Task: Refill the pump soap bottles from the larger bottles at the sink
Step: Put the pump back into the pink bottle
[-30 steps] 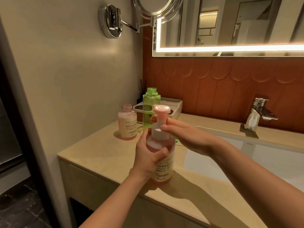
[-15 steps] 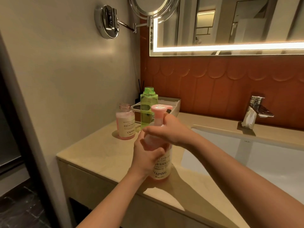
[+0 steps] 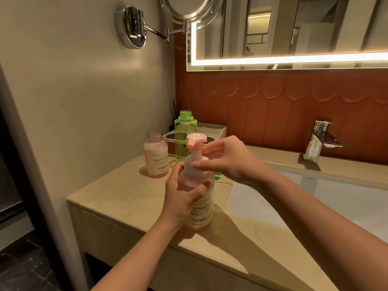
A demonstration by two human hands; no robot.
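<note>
A pink pump soap bottle (image 3: 202, 213) with a YAPING label stands on the beige counter (image 3: 126, 192) near its front edge. My left hand (image 3: 182, 196) wraps around the bottle's body. My right hand (image 3: 226, 160) pinches the pink pump head's collar (image 3: 194, 164) with thumb and fingers. Behind, an uncapped pink bottle (image 3: 156, 156) and a taller uncapped green bottle (image 3: 185, 135) stand near the left wall. A green cap (image 3: 217, 176) peeks out behind the pump bottle.
A white sink basin (image 3: 315, 198) lies to the right, with a chrome tap (image 3: 320, 141) at the back. A white tray (image 3: 212, 130) sits in the back corner. A round mirror on an arm (image 3: 147, 28) juts from the left wall.
My right hand has shifted round the pump collar, from gripping over it to pinching it from the right, and the pump nozzle now points left. The bottle stays in place in my left hand.
</note>
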